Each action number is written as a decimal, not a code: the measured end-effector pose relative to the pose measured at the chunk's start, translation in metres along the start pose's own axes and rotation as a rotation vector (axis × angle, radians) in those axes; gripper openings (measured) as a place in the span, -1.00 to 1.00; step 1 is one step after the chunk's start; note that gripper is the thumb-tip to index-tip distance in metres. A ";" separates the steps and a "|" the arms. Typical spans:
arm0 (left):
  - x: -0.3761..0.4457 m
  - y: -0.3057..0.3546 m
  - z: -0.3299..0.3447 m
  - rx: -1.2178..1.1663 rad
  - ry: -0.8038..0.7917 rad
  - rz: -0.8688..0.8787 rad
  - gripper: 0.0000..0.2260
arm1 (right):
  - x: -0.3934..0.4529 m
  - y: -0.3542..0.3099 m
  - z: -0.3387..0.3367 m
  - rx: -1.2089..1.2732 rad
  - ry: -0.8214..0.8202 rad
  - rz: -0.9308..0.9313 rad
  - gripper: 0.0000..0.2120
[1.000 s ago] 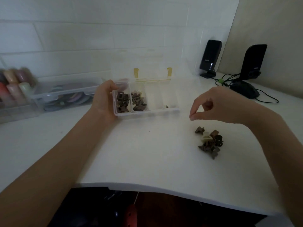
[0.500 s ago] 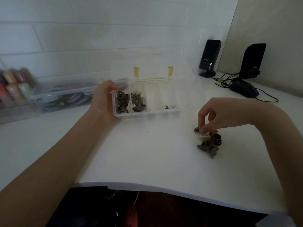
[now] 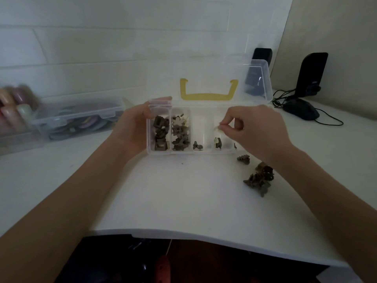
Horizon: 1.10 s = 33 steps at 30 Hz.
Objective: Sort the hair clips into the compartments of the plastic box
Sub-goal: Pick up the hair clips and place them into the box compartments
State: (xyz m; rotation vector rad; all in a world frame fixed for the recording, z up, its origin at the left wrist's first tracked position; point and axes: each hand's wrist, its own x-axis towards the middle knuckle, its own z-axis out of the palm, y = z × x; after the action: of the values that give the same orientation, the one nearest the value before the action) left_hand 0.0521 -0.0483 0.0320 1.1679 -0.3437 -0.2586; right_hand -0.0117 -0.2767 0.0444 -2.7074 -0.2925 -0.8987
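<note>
The clear plastic box stands open on the white table, its lid with a yellow handle raised behind. My left hand grips the box's left end. The two left compartments hold many brown clips; the third holds one dark clip, the fourth a dark and pale one. My right hand pinches a small pale hair clip over the fourth compartment. A small pile of brown clips and a single clip lie on the table to the right of the box.
A clear case of coloured hair ties and blurred coloured items sit at the left by the wall. Two black speakers and a black mouse with cables are at the back right. The table's front edge is close.
My right hand picked a pale clip from the pile and carried it left, over the box's fourth compartment. The view has moved closer to the box. My left hand stays on the box.
</note>
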 end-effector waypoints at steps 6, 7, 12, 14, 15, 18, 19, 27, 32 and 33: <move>0.003 -0.002 -0.012 -0.007 -0.080 0.018 -0.60 | 0.002 -0.011 0.004 -0.265 -0.022 0.007 -0.76; 0.003 -0.002 -0.012 -0.008 -0.095 0.028 -0.62 | 0.003 -0.012 0.004 -0.284 -0.021 0.009 -0.76; 0.004 -0.004 -0.011 0.006 -0.078 0.034 -0.66 | 0.001 -0.007 0.002 -0.113 -0.032 0.072 -0.84; 0.003 -0.005 -0.012 -0.025 -0.045 0.030 -0.63 | 0.003 -0.001 0.000 0.055 -0.038 0.084 -0.91; 0.003 -0.005 -0.013 -0.030 -0.031 0.026 -0.61 | 0.004 0.002 -0.002 0.136 -0.046 0.071 -0.93; 0.004 -0.003 -0.014 -0.036 0.025 0.011 -0.60 | 0.008 0.007 -0.017 0.341 -0.196 -0.008 -0.96; 0.004 -0.002 -0.015 -0.037 0.048 0.010 -0.63 | 0.008 0.009 -0.022 0.388 -0.283 -0.024 -0.97; 0.004 -0.003 -0.014 -0.136 0.170 -0.012 -0.73 | 0.011 0.033 -0.032 -0.032 -0.526 -0.003 -0.83; 0.003 -0.003 -0.016 -0.162 0.157 -0.029 -0.72 | 0.009 0.029 -0.034 -0.135 -0.669 0.047 -0.81; 0.004 -0.003 -0.017 -0.161 0.151 -0.026 -0.71 | 0.008 0.027 -0.033 -0.144 -0.682 0.054 -0.81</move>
State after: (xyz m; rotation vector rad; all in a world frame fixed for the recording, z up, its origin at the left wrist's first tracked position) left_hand 0.0620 -0.0362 0.0241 1.0262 -0.1716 -0.2150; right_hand -0.0161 -0.3122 0.0699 -3.0535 -0.2882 0.0528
